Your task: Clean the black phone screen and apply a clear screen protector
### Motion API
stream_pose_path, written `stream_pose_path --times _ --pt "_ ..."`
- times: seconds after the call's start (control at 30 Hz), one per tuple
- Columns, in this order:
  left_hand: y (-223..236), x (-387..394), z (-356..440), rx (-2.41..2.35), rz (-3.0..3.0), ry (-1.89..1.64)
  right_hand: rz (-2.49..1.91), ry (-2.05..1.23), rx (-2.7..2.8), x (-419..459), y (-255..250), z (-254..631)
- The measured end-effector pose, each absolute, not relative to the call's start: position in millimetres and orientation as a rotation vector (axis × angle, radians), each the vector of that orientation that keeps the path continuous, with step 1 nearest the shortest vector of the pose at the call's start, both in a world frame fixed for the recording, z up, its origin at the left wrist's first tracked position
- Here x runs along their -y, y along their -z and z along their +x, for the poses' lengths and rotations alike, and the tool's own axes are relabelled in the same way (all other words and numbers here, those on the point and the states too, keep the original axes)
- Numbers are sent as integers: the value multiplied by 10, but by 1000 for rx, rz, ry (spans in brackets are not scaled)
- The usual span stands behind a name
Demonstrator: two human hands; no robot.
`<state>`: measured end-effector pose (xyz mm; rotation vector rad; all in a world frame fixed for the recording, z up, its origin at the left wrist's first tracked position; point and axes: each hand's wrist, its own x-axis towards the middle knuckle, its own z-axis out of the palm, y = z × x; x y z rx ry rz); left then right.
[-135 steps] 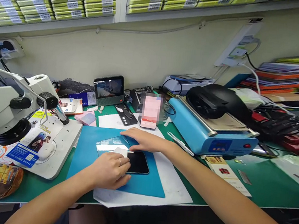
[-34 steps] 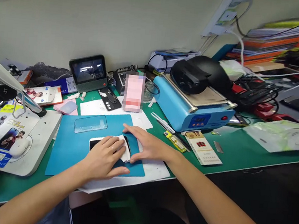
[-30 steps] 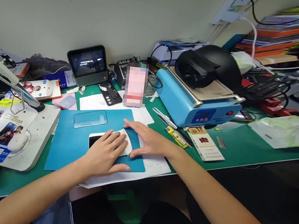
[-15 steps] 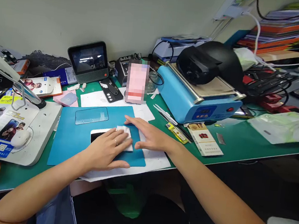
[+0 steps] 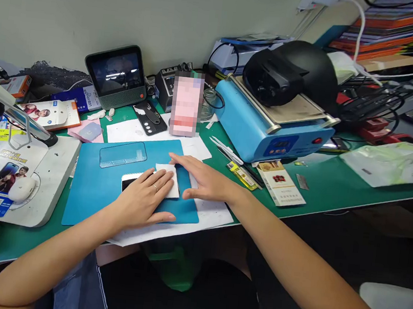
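A phone lies face up on the blue mat, mostly covered by my left hand. That hand is flat, palm down, with its fingers stretched over a white wipe on the phone's screen. My right hand is open around the phone's right end, thumb and fingers apart. Whether it touches the phone's edge is hidden by the wipe. Farther back on the mat is a clear screen glass with a black border, apart from both hands.
Behind the mat stand a smart display and a pixelated phone. A blue heating machine carries a black headset. Tweezers and a cigarette box lie right. A microscope base stands left.
Earlier both hands were at the clear glass; it now lies farther back on the mat. My left hand has flattened over the wipe on the phone. The view has tilted down.
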<state>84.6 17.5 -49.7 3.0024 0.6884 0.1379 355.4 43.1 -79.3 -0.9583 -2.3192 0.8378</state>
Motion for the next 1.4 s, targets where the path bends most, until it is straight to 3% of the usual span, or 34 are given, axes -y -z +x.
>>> stream_pose_path --times 0.5,0.97,1.17,1.4 --pt "374 -256 828 -444 3004 -229 -955 -893 2319 -440 762 3559" --pt "298 -323 772 -625 3034 -314 -1023 -964 2293 -423 706 3557" --pt "277 -359 764 -371 3034 -360 -1022 -980 2283 -430 707 3571" --pt "234 -117 612 -811 3093 -220 -1043 -882 2342 -401 721 3557"
